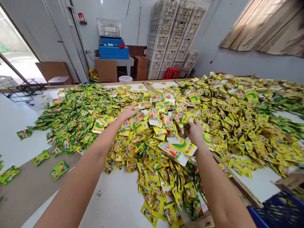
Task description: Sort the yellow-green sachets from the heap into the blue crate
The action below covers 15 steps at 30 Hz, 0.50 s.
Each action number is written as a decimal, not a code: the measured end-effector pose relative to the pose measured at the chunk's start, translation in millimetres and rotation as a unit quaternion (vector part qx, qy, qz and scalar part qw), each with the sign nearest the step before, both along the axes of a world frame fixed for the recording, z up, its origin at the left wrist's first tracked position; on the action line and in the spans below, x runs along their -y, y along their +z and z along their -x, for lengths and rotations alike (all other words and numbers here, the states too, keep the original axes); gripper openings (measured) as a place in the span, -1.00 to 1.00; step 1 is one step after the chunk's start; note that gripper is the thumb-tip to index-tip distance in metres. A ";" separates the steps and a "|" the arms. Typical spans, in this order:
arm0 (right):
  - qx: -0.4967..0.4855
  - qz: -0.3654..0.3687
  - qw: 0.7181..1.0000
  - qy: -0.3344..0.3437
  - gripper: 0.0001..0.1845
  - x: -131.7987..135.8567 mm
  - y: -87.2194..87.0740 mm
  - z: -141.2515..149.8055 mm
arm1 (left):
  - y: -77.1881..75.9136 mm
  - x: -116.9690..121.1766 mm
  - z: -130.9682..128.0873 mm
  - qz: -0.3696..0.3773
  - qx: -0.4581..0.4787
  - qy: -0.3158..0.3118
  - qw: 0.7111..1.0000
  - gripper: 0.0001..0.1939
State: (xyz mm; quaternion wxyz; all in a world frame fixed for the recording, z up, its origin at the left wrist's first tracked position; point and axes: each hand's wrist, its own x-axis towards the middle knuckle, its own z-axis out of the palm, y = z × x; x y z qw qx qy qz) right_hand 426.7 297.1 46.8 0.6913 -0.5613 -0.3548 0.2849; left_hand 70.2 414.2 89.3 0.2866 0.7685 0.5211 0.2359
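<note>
Overlapping cartons point(154, 114), yellow, green and red, white-flapped

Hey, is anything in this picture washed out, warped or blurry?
Head view: the doorway at left is washed out by daylight, and the curtain at upper right glows in patches. Head view: wide-angle distortion seems to make the crates lean. Head view: packets near the right edge look softer than those around the middle.

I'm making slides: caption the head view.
Left hand and right hand reach among small cartons piled over yellow and green packets.
</note>
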 end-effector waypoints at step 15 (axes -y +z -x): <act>-0.097 -0.026 0.966 0.240 -0.62 17.5 26.7 165.3 | 15.6 100.7 56.9 -0.028 -0.049 -0.111 0.992 -0.29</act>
